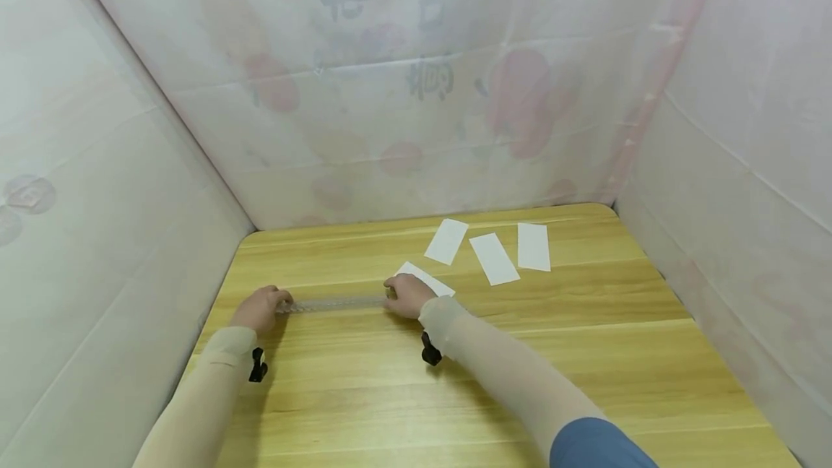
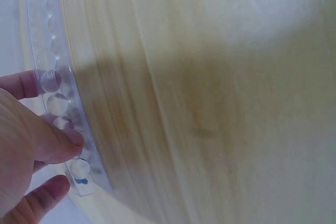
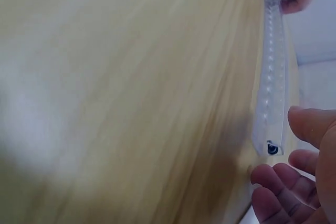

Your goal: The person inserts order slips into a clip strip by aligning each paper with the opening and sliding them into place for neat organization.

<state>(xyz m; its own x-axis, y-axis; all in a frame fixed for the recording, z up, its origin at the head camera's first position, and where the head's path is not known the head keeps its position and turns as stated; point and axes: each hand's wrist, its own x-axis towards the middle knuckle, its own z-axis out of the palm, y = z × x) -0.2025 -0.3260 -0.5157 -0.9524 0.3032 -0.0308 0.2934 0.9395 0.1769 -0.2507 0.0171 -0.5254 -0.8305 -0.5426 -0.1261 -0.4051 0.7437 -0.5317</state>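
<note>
A long, narrow clear plastic strip [image 1: 334, 303] lies crosswise between the two hands, with a row of round, see-through bumps or beads along it. My left hand [image 1: 258, 309] pinches its left end, the thumb [image 2: 65, 142] in front and fingers behind, as the left wrist view shows. At the strip's other end is a small dark round spot [image 3: 272, 148]. Around that end my right hand [image 3: 299, 182] is spread, thumb and fingers apart, and I see no contact there. From the head view, the right hand [image 1: 409, 296] partly covers one white card [image 1: 429, 279].
More white cards lie loose toward the back of the wood-grain table [image 1: 364, 396]: one tilted card [image 1: 446, 241], a middle card [image 1: 495, 258] and a right-hand card [image 1: 534, 246]. Pale printed sheeting [image 1: 403, 128] walls in the back and both sides.
</note>
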